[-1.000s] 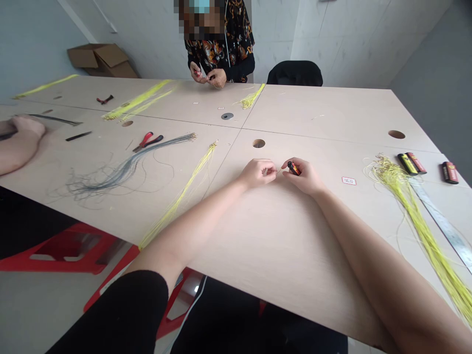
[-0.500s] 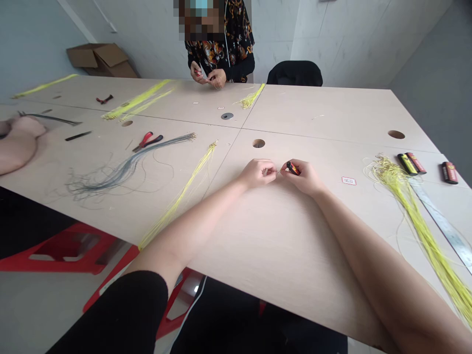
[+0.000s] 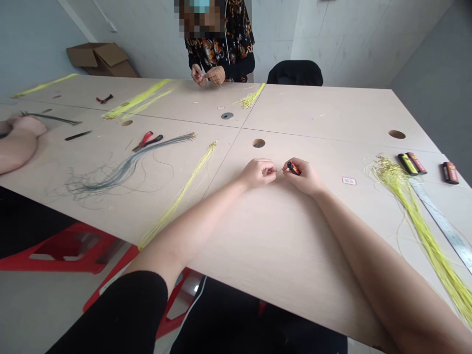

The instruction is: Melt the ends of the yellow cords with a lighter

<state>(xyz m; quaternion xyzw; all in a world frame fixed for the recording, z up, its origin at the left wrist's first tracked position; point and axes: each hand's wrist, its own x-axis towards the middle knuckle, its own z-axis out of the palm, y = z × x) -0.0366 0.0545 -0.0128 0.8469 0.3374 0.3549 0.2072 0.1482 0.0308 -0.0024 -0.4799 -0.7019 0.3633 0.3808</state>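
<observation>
My left hand point(image 3: 259, 173) is closed in a pinch above the table, on the end of a thin wire point(image 3: 279, 170). That wire spans the short gap to my right hand point(image 3: 303, 177). My right fingers are curled round a small black cylinder with red and yellow markings point(image 3: 294, 168), its kind unclear, and their tips are at the wire. On the left lies a thin bundle of yellow wires point(image 3: 188, 184) with gold-coloured ends. A thicker yellow wire bundle point(image 3: 424, 231) lies along my right forearm.
Grey wires point(image 3: 129, 167) and red-handled pliers point(image 3: 147, 141) lie to the left. Small battery-like cylinders point(image 3: 412, 163), a metal ruler point(image 3: 440, 219) and a label point(image 3: 348, 181) are on the right. A co-worker's hands point(image 3: 208, 75) are across the table; another person's arm point(image 3: 20, 142) rests far left.
My right hand has shifted slightly to the right, so the gap between my hands is a little wider. Across the table, the co-worker's hands have moved slightly.
</observation>
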